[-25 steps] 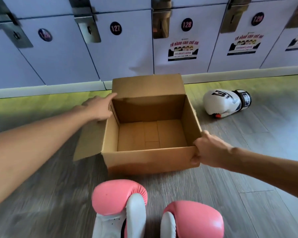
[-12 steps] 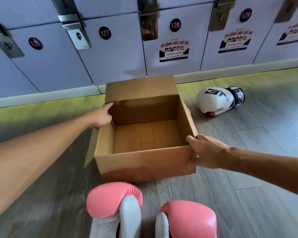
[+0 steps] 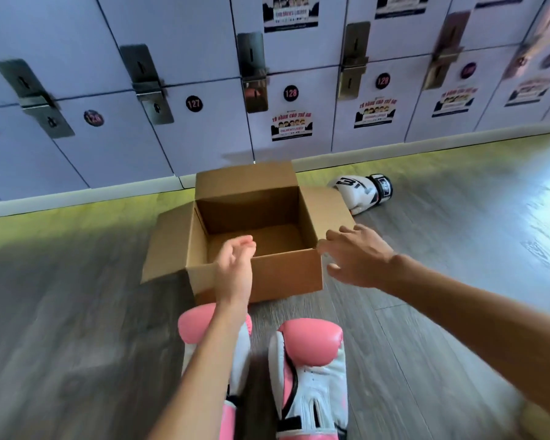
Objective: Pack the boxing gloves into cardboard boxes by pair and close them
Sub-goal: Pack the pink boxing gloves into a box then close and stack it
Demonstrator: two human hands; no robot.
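An empty cardboard box (image 3: 286, 277) stands open on the floor with its flaps spread out. My left hand (image 3: 235, 265) hovers over the box's near wall, fingers loosely curled, holding nothing. My right hand (image 3: 356, 255) hangs beside the box's near right corner with fingers spread, off the cardboard. Two pink-and-white boxing gloves lie side by side in front of the box: the left glove (image 3: 191, 325) is partly hidden under my left forearm, the right glove (image 3: 311, 369) is in full view. A white-and-black glove (image 3: 359, 192) lies behind the box's right flap.
A wall of grey-blue lockers (image 3: 204, 128) with metal latches runs just behind the box, above a pale baseboard. The floor is grey wood planks (image 3: 77, 344) with a yellow-green strip along the lockers.
Both hands have let go of the box; the left came across to its near wall, the right lifted off the corner. The box's side flaps have folded outward. The view pulled back and tilted up.
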